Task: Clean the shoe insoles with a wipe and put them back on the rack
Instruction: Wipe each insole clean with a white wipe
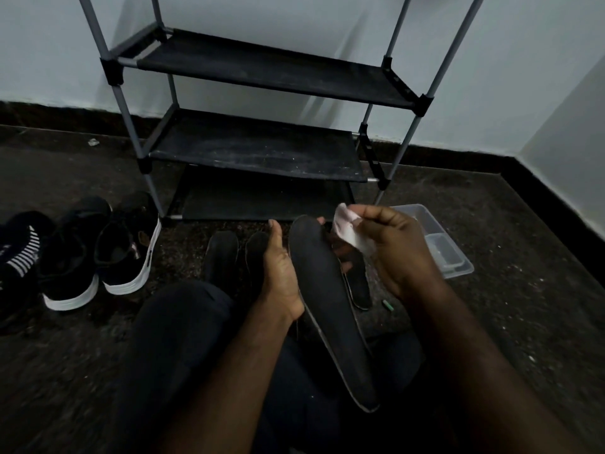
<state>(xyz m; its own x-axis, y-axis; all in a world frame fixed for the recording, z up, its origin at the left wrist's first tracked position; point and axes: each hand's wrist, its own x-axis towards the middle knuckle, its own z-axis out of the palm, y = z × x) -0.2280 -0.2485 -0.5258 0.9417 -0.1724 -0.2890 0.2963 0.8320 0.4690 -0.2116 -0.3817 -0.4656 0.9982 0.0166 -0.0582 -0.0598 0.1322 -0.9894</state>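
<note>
Grips a dark, pale-edged insole in the left hand, toe up, above the lap. Pinches a crumpled white wipe in the right hand beside that toe. Beyond: more insoles on dark speckled floor, black rack, shoes, clear tub, pale walls.

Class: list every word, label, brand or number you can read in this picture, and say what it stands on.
None can be read.
White-soled sneaker with a tan patch inside: too blurred to read.
Striped shoe: white marks at its edge, too blurred to read.
</note>
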